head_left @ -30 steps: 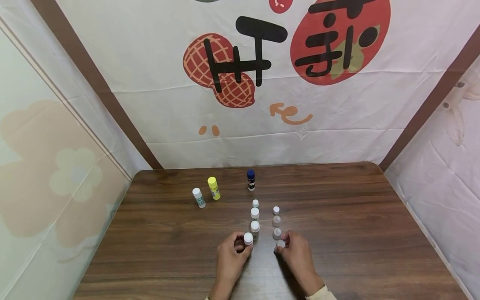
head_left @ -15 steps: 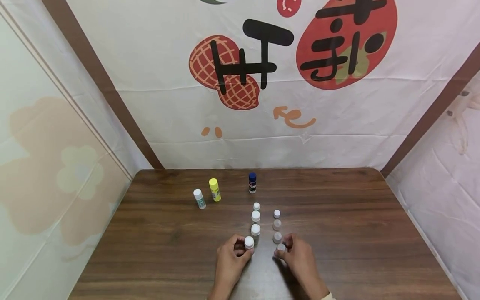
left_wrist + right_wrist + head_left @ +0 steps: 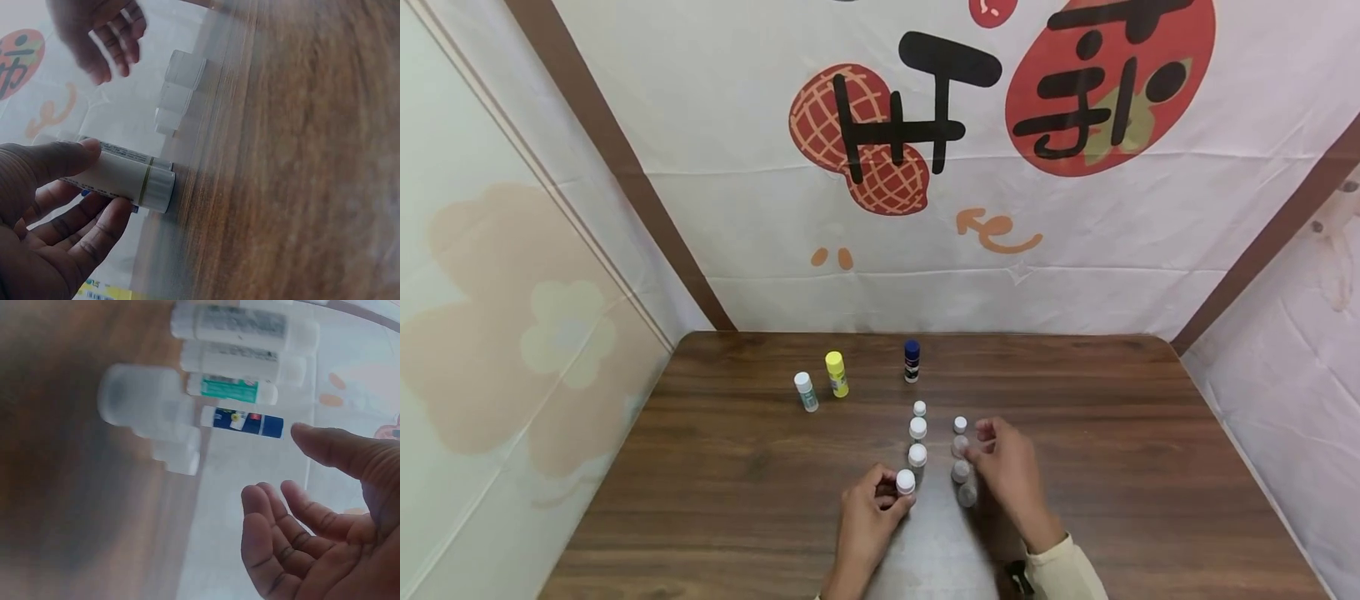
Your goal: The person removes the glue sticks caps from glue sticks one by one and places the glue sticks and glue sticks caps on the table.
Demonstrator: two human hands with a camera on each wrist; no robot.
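My left hand [image 3: 868, 517] grips an upright white glue stick [image 3: 906, 481] between thumb and fingers; in the left wrist view the stick [image 3: 128, 178] stands on the table. It is the nearest of a row of white-capped sticks, with one [image 3: 917, 455] right behind it. To the right runs a second row of short caps: translucent ones, the nearest [image 3: 967, 495] at the front, and a white one [image 3: 960, 424] at the far end. My right hand [image 3: 1009, 462] hovers just right of this row, holding nothing. Its fingers [image 3: 256, 537] are loosely bent, thumb apart.
Farther back on the brown table [image 3: 1112, 467] stand a blue-capped glue stick [image 3: 912, 362], a yellow glue stick [image 3: 837, 375] and a white-and-green one [image 3: 807, 392]. A printed white cloth [image 3: 760, 217] hangs behind the table's back edge.
My right hand has let go of the nearest translucent cap and risen away, forward and slightly right. The left hand keeps its grip on the white glue stick. The head view has shifted slightly.
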